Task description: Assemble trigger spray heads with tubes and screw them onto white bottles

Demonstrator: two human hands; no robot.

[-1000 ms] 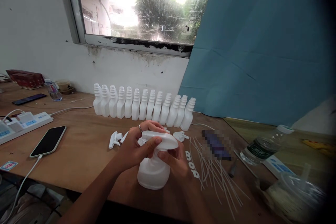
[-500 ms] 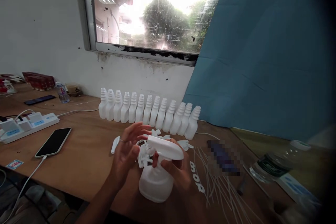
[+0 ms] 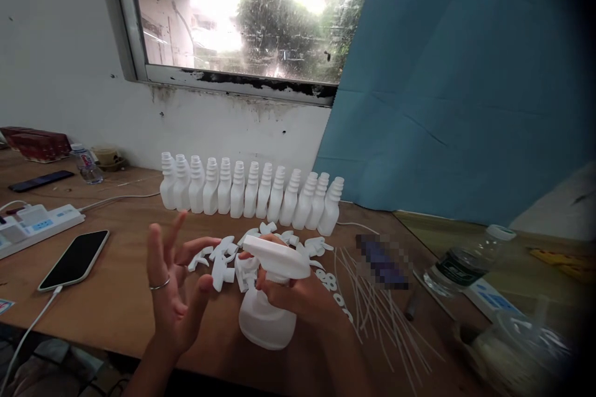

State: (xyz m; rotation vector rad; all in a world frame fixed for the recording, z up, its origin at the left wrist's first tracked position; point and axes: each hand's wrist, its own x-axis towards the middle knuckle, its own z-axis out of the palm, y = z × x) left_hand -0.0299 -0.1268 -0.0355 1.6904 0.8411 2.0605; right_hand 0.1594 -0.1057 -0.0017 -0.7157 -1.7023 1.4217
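A white spray bottle [image 3: 267, 319] with its trigger head on stands near the front of the table. My right hand [image 3: 291, 291] wraps round its neck just under the spray head, hiding most of the trigger. Off to the left, my left hand [image 3: 179, 288] is raised with fingers spread, holding nothing; a ring is on one finger. Between and behind the hands lies a pile of loose white trigger heads [image 3: 223, 260]. Small white rings [image 3: 328, 279] lie just right of my right hand.
A row of white bottles [image 3: 251, 192] without heads stands along the wall. Thin white tubes [image 3: 382, 310] lie to the right, beside a clear water bottle [image 3: 459, 267]. At left are a charging phone [image 3: 77, 258] and a power strip [image 3: 51, 226].
My left hand has moved left, away from the spray bottle, and its fingers have spread wider. My right hand still grips the bottle. The view has shifted a little to the right.
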